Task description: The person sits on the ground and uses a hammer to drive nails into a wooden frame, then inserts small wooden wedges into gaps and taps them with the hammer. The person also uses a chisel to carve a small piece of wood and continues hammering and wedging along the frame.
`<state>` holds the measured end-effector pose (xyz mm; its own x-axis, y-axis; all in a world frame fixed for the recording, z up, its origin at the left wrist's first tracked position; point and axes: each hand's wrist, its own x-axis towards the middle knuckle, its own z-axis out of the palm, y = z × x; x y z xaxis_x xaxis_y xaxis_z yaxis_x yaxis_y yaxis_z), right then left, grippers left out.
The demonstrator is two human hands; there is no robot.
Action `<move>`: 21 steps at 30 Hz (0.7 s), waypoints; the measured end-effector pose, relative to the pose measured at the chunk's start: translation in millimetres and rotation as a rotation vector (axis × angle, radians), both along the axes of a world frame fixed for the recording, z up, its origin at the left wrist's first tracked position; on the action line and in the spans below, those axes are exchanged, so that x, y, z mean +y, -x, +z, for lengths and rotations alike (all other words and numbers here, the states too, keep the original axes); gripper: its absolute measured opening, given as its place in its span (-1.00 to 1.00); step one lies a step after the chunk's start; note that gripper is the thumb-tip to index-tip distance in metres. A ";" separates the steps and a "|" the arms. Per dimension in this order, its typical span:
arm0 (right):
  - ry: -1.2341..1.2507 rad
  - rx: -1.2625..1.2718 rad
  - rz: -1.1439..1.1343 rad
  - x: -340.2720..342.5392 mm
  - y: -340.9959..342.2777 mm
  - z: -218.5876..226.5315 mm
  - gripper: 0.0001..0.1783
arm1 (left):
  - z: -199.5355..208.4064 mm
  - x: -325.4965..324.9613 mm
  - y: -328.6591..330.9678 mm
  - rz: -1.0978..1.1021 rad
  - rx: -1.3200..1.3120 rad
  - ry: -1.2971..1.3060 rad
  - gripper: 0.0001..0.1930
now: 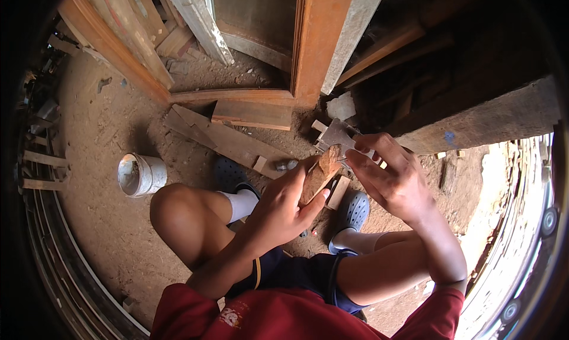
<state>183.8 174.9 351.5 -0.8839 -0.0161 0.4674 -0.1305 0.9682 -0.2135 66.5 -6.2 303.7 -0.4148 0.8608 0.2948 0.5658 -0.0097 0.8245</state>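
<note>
Red shirt is right up close. Past it, the left hand is wrapped round a brown wood piece near the middle. Just right of that, the right hand has its fingers curled (can't tell what's in them).

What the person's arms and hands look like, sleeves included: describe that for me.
The left hand and right hand are ungloved, with no wristband visible on either. The forearms are uncovered. The left sleeve and right sleeve are short and dark red, matching the shirt.
</note>
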 end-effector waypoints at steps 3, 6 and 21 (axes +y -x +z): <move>-0.108 0.015 0.023 -4.0 3.2 -1.8 -0.64 | 8.0 -1.5 0.5 -0.002 -0.049 0.117 -0.54; -0.136 0.069 0.000 -5.5 6.6 1.2 -0.59 | 25.3 3.3 3.7 0.059 0.036 0.107 -0.56; 0.576 0.033 -0.237 19.6 7.0 -8.4 -0.88 | 68.3 66.6 61.1 -0.301 0.475 0.495 -0.70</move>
